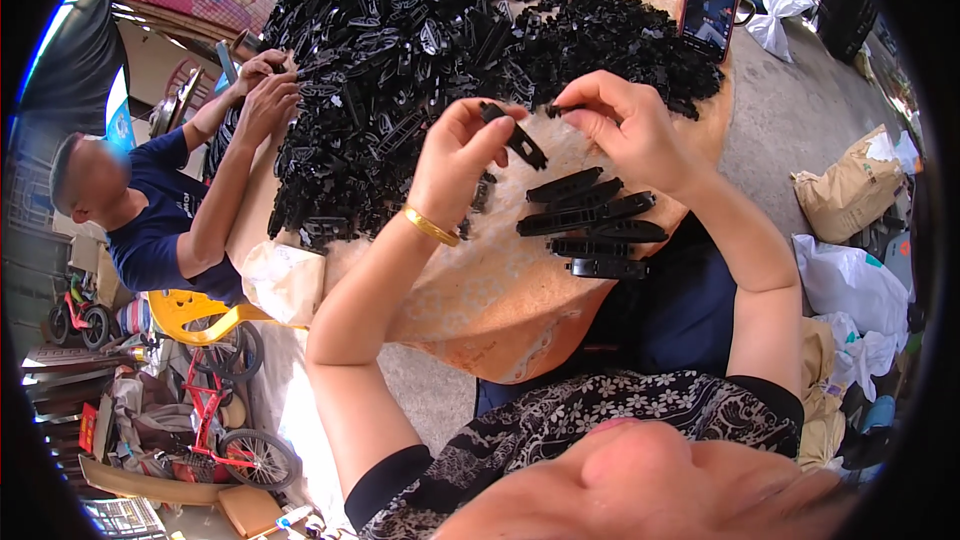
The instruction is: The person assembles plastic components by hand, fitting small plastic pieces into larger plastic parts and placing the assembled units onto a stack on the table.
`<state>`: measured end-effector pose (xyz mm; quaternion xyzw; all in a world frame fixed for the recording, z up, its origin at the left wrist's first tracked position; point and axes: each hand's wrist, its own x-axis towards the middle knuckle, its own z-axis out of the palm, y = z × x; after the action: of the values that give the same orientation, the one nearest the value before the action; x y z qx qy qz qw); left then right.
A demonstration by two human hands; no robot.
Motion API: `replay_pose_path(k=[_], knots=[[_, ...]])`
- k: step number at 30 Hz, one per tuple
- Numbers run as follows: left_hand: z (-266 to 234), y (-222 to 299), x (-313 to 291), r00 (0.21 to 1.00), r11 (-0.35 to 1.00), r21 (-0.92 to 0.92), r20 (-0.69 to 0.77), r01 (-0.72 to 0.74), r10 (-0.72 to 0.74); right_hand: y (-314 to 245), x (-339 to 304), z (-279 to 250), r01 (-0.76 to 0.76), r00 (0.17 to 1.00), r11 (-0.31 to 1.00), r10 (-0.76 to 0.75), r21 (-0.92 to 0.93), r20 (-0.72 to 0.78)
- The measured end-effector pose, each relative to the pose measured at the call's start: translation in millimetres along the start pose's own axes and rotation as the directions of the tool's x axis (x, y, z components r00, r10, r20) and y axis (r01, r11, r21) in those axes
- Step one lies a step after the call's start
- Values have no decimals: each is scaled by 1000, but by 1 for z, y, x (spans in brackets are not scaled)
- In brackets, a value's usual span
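Between the thumb and fingers of my left hand (pixel 452 152) is a long black plastic part (pixel 524 147) with an opening in it, tilted over the table. My right hand (pixel 632 132) is closed in a pinch on a small black piece (pixel 553 111), a short gap away from that part. What kind of piece it is cannot be made out. Below both hands, near the table's front edge, several finished-looking long black plastic parts (pixel 590 210) lie side by side in a loose stack. A big heap of black plastic parts (pixel 390 70) covers the far side of the table.
The table (pixel 450 290) has an orange-brown patterned cover. A phone (pixel 708 8) stands upright at the far right. Across the left side, a person (pixel 150 205) handles parts at the heap's edge. White sacks (pixel 850 275) and a brown sack (pixel 850 180) stand on the right floor.
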<state>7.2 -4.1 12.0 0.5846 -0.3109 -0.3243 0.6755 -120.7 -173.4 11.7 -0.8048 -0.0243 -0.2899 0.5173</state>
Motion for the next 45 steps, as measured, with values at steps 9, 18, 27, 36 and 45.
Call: replay_pose_path(k=[9,18,27,36,45], knots=[[10,-6,-9,985,910,-377,80,170,-151,-8,-7,10,310,948,912,-319,-268,11],[10,-18,-10,988,931,-332,85,150,-129,-4,-7,11,233,964,949,-254,-214,-76],[9,-16,-11,979,932,-309,133,186,-152,-3,-5,12,380,911,875,-409,-299,-41],[9,-12,-10,983,943,-292,137,160,-125,-6,-5,7,287,943,932,-315,-223,-105],[3,-4,-10,910,902,-253,318,351,-265,-7,-6,4,592,806,756,-551,-279,216]])
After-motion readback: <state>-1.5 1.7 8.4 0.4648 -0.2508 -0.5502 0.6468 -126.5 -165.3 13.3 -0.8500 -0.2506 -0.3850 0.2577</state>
